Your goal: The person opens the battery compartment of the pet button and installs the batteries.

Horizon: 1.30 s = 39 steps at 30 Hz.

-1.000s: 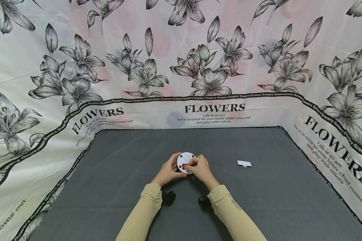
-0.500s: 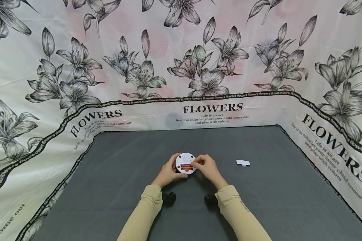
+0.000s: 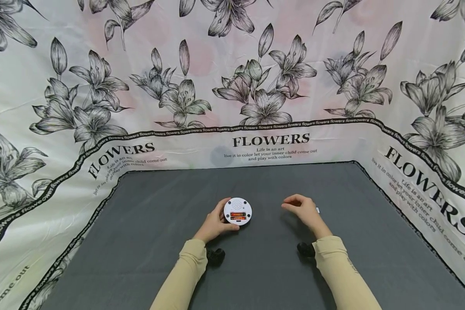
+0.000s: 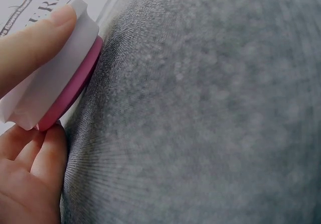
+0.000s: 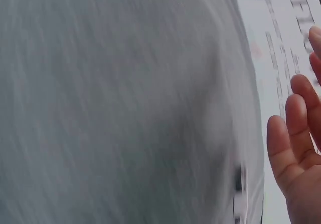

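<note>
My left hand (image 3: 212, 224) grips a round white device (image 3: 237, 204) by its left edge, thumb in front. Its upturned face shows a patch of small holes, dark feet and an uncovered compartment with orange-and-black batteries (image 3: 238, 216) lying inside. In the left wrist view the device's white body (image 4: 57, 81) has a pink layer (image 4: 75, 83) on its far side, between thumb and fingers. Away to the right, my right hand (image 3: 305, 212) hovers above the cloth with loosely bent fingers and nothing in them. It hides most of a small white cover (image 3: 318, 210), blurred in the right wrist view.
A dark grey cloth (image 3: 159, 202) covers the table. White flower-printed fabric (image 3: 201, 146) rises behind it and along both sides. Dark wrist-worn pieces (image 3: 216, 257) sit under each forearm, close to the cloth.
My right hand has left the batteries and moved right, over the white cover. Both batteries now show fully in the compartment. The left hand keeps holding the device in about the same place.
</note>
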### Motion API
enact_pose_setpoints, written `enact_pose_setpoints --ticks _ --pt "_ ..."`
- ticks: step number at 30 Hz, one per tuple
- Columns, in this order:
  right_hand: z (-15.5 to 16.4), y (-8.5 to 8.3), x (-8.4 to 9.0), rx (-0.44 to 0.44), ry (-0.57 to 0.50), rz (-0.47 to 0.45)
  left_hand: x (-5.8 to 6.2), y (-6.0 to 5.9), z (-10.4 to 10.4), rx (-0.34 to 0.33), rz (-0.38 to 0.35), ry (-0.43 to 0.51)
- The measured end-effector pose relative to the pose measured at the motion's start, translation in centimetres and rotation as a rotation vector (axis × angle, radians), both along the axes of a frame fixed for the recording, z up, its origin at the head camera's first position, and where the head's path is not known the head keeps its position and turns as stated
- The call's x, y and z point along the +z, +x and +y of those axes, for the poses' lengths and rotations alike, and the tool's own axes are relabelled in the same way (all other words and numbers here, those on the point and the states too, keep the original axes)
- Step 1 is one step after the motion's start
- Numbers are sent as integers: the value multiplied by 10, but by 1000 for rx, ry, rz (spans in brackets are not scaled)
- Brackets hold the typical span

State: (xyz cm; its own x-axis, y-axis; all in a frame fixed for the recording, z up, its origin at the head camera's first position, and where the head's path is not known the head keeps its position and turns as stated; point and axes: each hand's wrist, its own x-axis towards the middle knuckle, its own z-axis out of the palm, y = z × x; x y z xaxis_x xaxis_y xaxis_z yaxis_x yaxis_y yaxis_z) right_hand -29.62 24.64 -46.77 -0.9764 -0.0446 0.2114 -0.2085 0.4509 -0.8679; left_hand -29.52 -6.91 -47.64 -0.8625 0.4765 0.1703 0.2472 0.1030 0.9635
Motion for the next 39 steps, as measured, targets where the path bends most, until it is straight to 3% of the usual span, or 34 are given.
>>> enact_pose_setpoints --ticks 7,16,24,34,39 --pt "41 2 2 -62 63 -38 3 1 -1 1 -6 -6" --pt "67 4 0 -58 224 -142 0 -1 -1 7 -2 -22" --pt "76 5 -9 -44 297 -114 -1 -2 -1 10 3 -38" --pt "75 2 -12 -87 363 -38 -2 -3 -2 7 -7 -23" --pt "75 0 -10 -73 384 -68 -1 -1 -2 11 1 -21"
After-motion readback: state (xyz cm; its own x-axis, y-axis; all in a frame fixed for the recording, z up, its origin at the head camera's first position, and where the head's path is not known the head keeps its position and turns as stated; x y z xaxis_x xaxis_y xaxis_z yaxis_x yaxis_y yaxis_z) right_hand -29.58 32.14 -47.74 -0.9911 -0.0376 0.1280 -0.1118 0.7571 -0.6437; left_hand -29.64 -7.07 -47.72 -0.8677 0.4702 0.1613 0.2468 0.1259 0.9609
